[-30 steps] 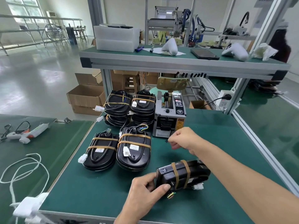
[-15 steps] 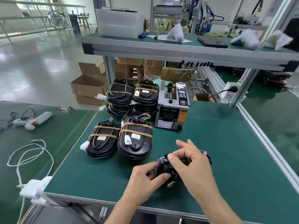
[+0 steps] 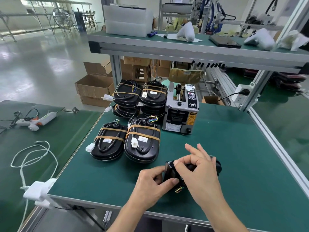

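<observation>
Held unit [image 3: 169, 171]: we see glossy black plastic.
Counter [image 3: 234, 156]: we read a smooth, matt green mat.
Tape dispenser [image 3: 173, 114]: we note silver, satin metal.

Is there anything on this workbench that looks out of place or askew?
The white power block hangs off the near left corner of the green table, its cord in loose loops. The stacked black units look tidy.

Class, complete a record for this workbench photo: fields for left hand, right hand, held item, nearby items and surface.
left hand: grips the unit at one end
right hand: pinches the unit's top, other fingers spread
held item: black unit, coloured wires at one end
nearby: banded units, tape dispenser
surface: green table
</observation>
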`<action>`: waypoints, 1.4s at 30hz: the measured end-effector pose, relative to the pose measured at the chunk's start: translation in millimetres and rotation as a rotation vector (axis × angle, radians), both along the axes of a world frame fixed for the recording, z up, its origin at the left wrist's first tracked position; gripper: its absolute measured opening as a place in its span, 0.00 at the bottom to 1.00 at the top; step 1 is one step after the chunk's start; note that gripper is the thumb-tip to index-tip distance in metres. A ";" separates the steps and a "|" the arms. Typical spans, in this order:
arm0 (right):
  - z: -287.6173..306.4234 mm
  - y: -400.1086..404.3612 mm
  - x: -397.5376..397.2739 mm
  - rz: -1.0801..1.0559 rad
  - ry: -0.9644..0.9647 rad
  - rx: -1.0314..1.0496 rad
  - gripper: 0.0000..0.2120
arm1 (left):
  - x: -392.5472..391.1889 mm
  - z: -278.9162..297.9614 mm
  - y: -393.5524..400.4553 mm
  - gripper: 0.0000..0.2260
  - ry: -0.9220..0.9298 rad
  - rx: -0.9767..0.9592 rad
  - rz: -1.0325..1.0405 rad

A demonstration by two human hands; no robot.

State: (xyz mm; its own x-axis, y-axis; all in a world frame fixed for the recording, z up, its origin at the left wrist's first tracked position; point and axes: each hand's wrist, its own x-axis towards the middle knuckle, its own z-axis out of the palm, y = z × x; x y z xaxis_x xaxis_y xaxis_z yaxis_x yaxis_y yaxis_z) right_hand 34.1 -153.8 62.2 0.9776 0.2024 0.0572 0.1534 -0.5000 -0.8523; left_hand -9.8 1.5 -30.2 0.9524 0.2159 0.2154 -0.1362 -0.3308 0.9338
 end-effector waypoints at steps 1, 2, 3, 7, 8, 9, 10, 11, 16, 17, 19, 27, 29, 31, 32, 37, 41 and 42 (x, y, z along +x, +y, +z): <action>-0.3 0.4 0.0 -0.002 -0.001 -0.003 0.09 | 0.1 -0.3 -0.1 0.05 0.001 -0.002 -0.001; -0.8 0.8 0.0 -0.006 -0.001 -0.006 0.09 | 0.1 -0.7 0.1 0.06 0.002 -0.005 -0.004; -1.1 1.0 -0.1 -0.008 -0.002 -0.008 0.09 | 0.1 -1.2 0.2 0.06 0.002 -0.007 -0.006; -2.0 2.1 -1.0 -0.014 -0.012 -0.027 0.10 | 1.5 -3.1 0.8 0.08 0.010 -0.007 -0.006; -2.4 2.2 -1.4 -0.015 -0.013 -0.030 0.10 | 2.0 -3.8 0.7 0.10 0.015 -0.015 -0.012; -2.7 2.4 -1.8 -0.017 -0.014 -0.031 0.10 | 2.4 -4.3 0.6 0.11 0.020 -0.023 -0.016; -2.8 2.4 -2.1 -0.019 -0.015 -0.030 0.10 | 2.6 -5.2 0.6 0.12 0.022 -0.026 -0.017; -2.7 2.5 -2.4 -0.021 -0.016 -0.029 0.10 | 2.9 -6.2 0.6 0.12 0.021 -0.025 -0.014; -1.0 3.9 -3.2 -0.023 -0.017 -0.034 0.10 | 3.8 -10.9 1.5 0.16 0.005 -0.017 -0.004; -0.7 3.9 -3.4 -0.024 -0.017 -0.036 0.10 | 4.0 -11.2 1.5 0.15 0.000 -0.014 0.001; -0.2 3.6 -3.7 -0.025 -0.016 -0.041 0.10 | 3.5 -10.9 1.3 0.14 -0.011 -0.002 0.009; 0.0 6.4 -4.6 -0.036 -0.029 -0.067 0.11 | 1.8 -7.7 1.3 0.15 -0.025 0.006 0.002; -0.5 7.0 -4.5 -0.041 -0.040 -0.070 0.11 | 1.6 -7.7 1.3 0.18 -0.024 0.001 0.004; -1.6 7.4 -4.4 -0.047 -0.055 -0.077 0.12 | 1.4 -7.3 1.3 0.19 -0.024 0.002 0.002; -2.4 7.6 -4.4 -0.049 -0.062 -0.080 0.12 | 1.4 -7.0 1.2 0.18 -0.024 0.004 0.002; -5.5 8.6 -5.4 -0.058 -0.083 -0.086 0.12 | 0.9 -5.5 1.0 0.15 -0.025 0.019 0.015; -6.8 9.7 -4.9 -0.071 -0.107 -0.105 0.12 | 0.1 -4.2 1.2 0.16 -0.027 0.043 0.025; -7.3 10.0 -4.7 -0.074 -0.113 -0.107 0.12 | 0.0 -3.7 1.1 0.15 -0.027 0.039 0.025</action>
